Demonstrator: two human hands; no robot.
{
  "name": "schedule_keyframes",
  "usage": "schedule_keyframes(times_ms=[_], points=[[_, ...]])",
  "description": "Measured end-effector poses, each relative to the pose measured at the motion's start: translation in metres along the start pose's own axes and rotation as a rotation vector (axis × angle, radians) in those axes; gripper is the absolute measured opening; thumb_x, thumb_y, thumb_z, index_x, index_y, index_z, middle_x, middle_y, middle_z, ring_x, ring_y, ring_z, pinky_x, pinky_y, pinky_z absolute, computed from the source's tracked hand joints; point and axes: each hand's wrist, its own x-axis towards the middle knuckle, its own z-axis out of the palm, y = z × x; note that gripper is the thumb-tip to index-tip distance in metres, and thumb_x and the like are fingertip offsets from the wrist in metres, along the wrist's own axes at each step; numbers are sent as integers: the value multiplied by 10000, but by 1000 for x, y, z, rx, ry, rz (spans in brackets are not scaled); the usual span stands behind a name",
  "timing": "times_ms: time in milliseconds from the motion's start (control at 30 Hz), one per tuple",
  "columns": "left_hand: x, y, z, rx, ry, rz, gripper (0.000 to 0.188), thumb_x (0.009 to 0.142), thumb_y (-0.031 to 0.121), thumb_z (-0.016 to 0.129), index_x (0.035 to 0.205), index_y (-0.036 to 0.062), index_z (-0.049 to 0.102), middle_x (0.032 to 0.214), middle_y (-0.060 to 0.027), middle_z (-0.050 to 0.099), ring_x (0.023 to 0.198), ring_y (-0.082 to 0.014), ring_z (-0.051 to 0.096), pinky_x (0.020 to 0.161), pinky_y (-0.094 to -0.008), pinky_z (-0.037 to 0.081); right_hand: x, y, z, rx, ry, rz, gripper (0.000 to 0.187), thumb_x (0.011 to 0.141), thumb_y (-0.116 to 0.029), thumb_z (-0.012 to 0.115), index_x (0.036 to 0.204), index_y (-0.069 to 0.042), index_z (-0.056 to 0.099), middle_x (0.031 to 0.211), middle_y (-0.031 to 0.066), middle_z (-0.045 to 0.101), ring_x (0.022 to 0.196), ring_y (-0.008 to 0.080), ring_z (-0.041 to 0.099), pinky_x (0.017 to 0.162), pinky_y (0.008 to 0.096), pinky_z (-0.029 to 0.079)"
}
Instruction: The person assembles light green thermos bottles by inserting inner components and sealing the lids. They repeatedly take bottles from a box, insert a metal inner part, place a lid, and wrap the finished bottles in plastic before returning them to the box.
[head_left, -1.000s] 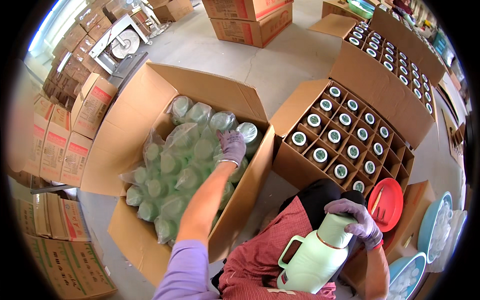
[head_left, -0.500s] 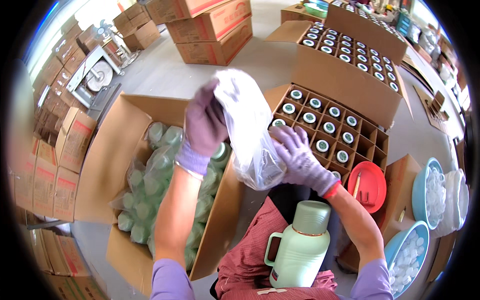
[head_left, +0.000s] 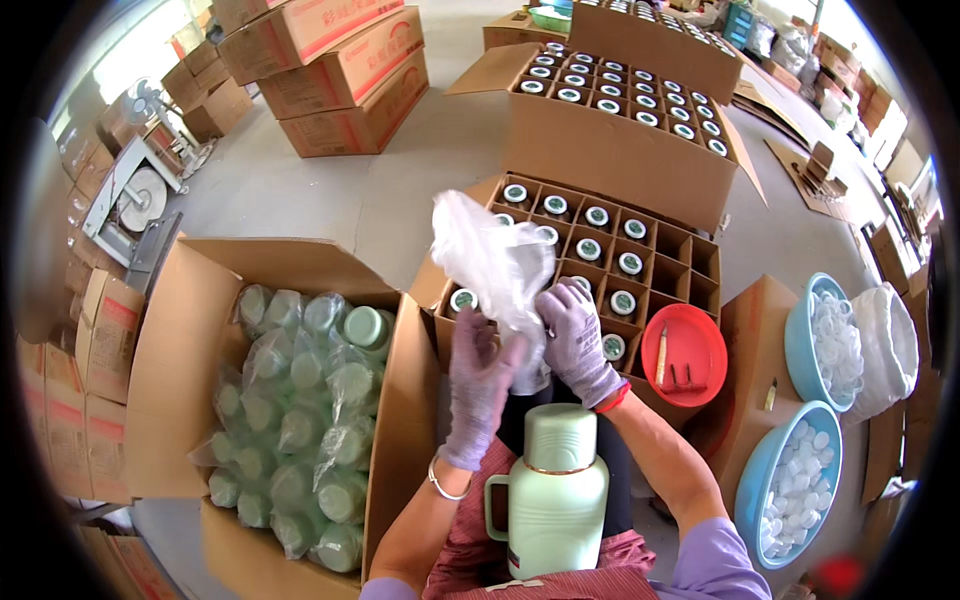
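A crumpled clear plastic bag (head_left: 490,260) hangs over my lap, its upper part flaring up to the left. My right hand (head_left: 578,335), in a grey-purple glove, is closed on the bag's right side. Beside its lower left part is my gloved left hand (head_left: 480,375), fingers and thumb apart, the thumb near or touching the plastic. Below both hands, a pale green vacuum flask (head_left: 555,500) with a side handle and ribbed lid stands upright in my lap.
Left stands an open carton (head_left: 385,440) of bagged green flasks (head_left: 295,420). Ahead, a divided carton (head_left: 690,245) holds white-capped flasks. A red bowl (head_left: 705,350) with small tools and blue basins (head_left: 800,290) of plastic parts are at right. Stacked cartons (head_left: 350,90) stand behind.
My left hand has come down and opened from the bag's raised top. The bag has dropped and bunched up; my right hand has closed on it. The view has shifted.
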Motion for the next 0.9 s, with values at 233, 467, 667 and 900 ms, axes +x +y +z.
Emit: schedule_keyframes(times_ms=[233, 467, 667, 900], points=[[20, 4, -4, 562, -5, 249, 430, 950, 150, 628, 1325, 3, 478, 1293, -127, 524, 1149, -185, 544, 956, -318, 475, -18, 8, -16, 46, 43, 57, 149, 752, -65, 703, 725, -61, 556, 735, 99, 544, 740, 306, 565, 745, 411, 475], [21, -14, 5, -297, 55, -139, 235, 938, 71, 643, 1164, 5, 641, 1052, -43, 690, 907, -131, 668, 811, -259, 550, -36, 13, -26, 101, -28, 391, 386, 762, -275, 798, 963, -39, 567, 875, 117, 603, 849, 315, 603, 813, 426, 461], [0, -54, -98, 545, -152, 254, 178, 903, 115, 667, 1041, 6, 635, 982, -64, 684, 954, -148, 637, 792, -327, 549, -94, 77, -31, 95, -11, 742, 371, 801, -225, 717, 1094, -34, 593, 1006, 171, 643, 985, 344, 620, 888, 419, 472], [-103, 6, -106, 179, -544, -383, 266, 857, 206, 678, 986, -27, 687, 1156, -111, 661, 1059, -185, 612, 971, -332, 439, -179, -67, -95, -147, 40, 404, 420, 839, -117, 583, 1238, 8, 545, 1207, 188, 578, 1152, 374, 529, 1091, 552, 330]])
